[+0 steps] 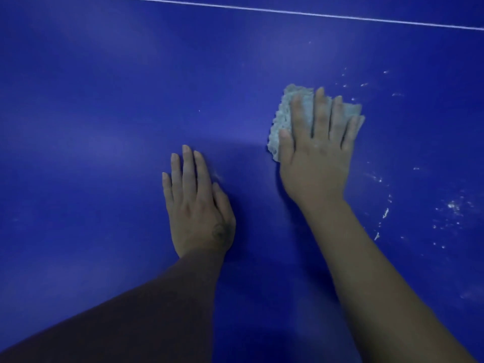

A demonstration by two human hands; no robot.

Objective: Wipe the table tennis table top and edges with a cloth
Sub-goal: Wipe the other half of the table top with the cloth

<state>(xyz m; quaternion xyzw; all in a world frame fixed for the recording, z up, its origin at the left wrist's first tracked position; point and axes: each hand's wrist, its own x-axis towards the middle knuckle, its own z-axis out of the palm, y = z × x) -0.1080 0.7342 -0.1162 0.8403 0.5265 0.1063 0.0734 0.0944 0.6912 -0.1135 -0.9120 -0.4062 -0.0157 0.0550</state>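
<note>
The fingers (pixel 320 111) of the right hand (pixel 317 153) are kept straight and a little spread, and they are pressed flat on the cloth (pixel 281 119). Nothing is pinched or curled round. The cloth is a pale, fluffy piece, mostly covered by the hand. It is seen only past the fingertips, on the thumb side and at the little-finger side. It lies on the blue table (pixel 104 100), approx. in the middle of the view.

The coming stroke is judged to depend on one relation: the white specks (pixel 453 205) lie to the right of the cloth, spread from beside the fingers to nearer the person. A sideways push to the right is probably needed, w/ the palm leading.

The left hand (pixel 195 205) is laid flat on the bare table, fingers (pixel 187 169) straight and close together, holding nothing. It is well apart from the specks, so the right hand is the nearer one. A white line (pixel 288 12) is seen far beyond the fingertips. No table edge is in view.
</note>
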